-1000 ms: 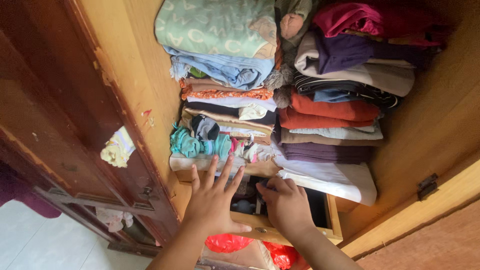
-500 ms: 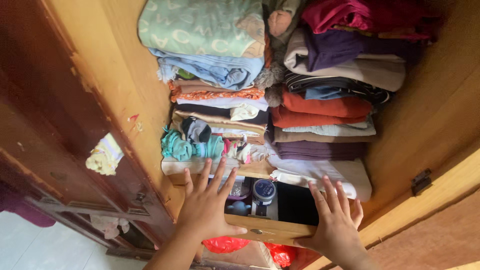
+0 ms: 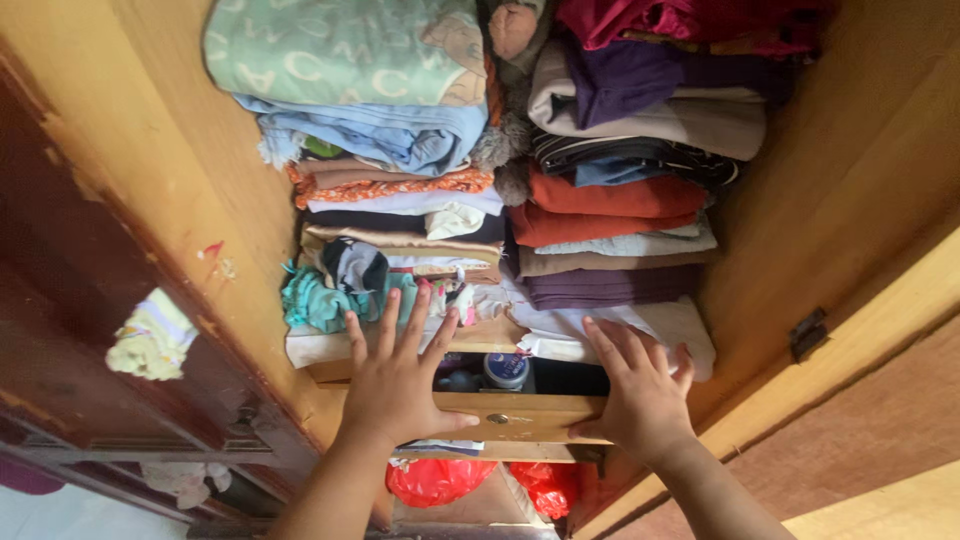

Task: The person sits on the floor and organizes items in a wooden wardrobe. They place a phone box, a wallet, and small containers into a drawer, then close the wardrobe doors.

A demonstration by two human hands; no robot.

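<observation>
A light wooden drawer (image 3: pixel 520 417) with a small round knob sits nearly closed inside a wooden wardrobe. My left hand (image 3: pixel 395 375) lies flat with fingers spread over the drawer's left front edge. On its right front corner presses my right hand (image 3: pixel 640 390), fingers apart. In the narrow gap still showing, a round dark tin (image 3: pixel 506 370) with a pale lid is visible. Directly above the drawer rest two tall stacks of folded clothes (image 3: pixel 600 200), with a teal garment (image 3: pixel 315 300) bunched at the lower left.
The dark wooden wardrobe door (image 3: pixel 90 300) stands open at the left, with a pale yellow cloth (image 3: pixel 152 337) on it. Red plastic bags (image 3: pixel 440 480) lie below the drawer. A metal hinge (image 3: pixel 806 333) sits on the right frame.
My right hand came out of the drawer and moved to its right front. Both hands have pushed the drawer inward, so much less of its inside shows.
</observation>
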